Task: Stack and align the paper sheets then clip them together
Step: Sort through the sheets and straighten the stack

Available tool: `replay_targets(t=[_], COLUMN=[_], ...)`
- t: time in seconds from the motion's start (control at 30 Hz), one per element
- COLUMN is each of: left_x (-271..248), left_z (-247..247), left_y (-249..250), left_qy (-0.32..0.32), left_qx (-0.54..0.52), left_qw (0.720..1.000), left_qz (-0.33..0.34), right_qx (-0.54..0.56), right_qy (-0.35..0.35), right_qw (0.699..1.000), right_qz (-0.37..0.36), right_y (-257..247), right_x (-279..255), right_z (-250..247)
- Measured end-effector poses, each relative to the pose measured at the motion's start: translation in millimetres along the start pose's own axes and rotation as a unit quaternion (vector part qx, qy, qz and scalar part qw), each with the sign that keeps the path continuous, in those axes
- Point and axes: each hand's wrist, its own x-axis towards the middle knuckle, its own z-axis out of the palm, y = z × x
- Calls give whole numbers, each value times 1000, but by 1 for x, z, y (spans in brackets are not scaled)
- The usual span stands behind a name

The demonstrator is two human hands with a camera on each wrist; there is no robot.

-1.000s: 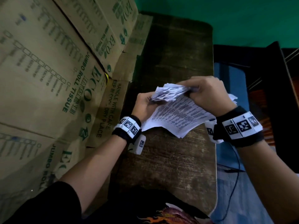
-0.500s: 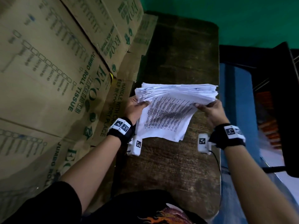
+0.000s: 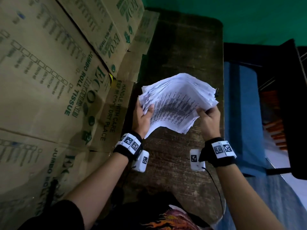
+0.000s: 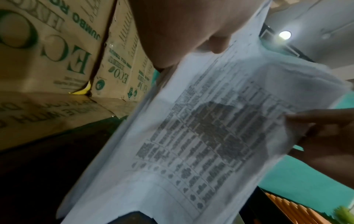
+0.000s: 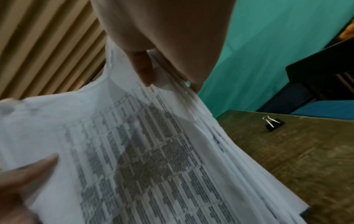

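Cardboard boxes (image 3: pixel 49 77) stand at nine o'clock beside the desk (image 3: pixel 174 163). The left hand (image 3: pixel 142 117) grips the paper stack's (image 3: pixel 176 103) left edge; the right hand (image 3: pixel 208 119) pinches its right edge. The stack is held above the desk, sheets fanned and uneven. A binder clip (image 5: pixel 273 124) lies on the desk at two o'clock from the stack, apart from it.

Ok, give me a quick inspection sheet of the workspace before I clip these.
Surface: dark worn wooden table.
Job's things: thick stack of white printed paper sheets, edges fanned, lifted and tilted; black binder clip lying on the table beyond it.
Clutter: nothing seen.
Hands: left hand grips the stack's left side; right hand grips its right side.
Cables: thin black cable from the right wrist camera.
Surroundings: brown printed cardboard boxes on the left, green wall behind.
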Motion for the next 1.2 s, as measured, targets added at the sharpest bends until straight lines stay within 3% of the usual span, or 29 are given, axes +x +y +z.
replay_targets(t=[0.13,0.27,0.37,0.53,0.67,0.77,0.97,1.07,1.2], left_x=[13,25,37,35,38,39,47,34,5], left_z=[-18,-25,-36,-18,-14,-9,-15,-25,-28], left_y=[0,4,10,4,13,8,-1,-23,-64], left_qy=[-16,-68,-79,-98,-86,-57,-35,-53,-62], left_qx=[40,138,121,140,117,153,111,105,176], left_qw=[999,986,987,983,989,986,990,984,955], left_qz=[32,63,66,64,-13,-37,-83,-136,-229], right_qx=[-7,-52,-25,-48,-61,-96,-48,-62,-125], right_qy=[6,-21,-31,-47,-37,-48,0,1,-10], right_qw=[1000,997,998,998,997,994,999,997,982], right_qz=[-26,-50,-51,7,23,18,-1,36,141], right_y=[-6,-8,-8,7,11,9,-6,9,61], right_x=[9,15,18,18,24,25,28,17,-4], right_z=[-18,-7,-21,-12,-15,-9,-11,-15,-21])
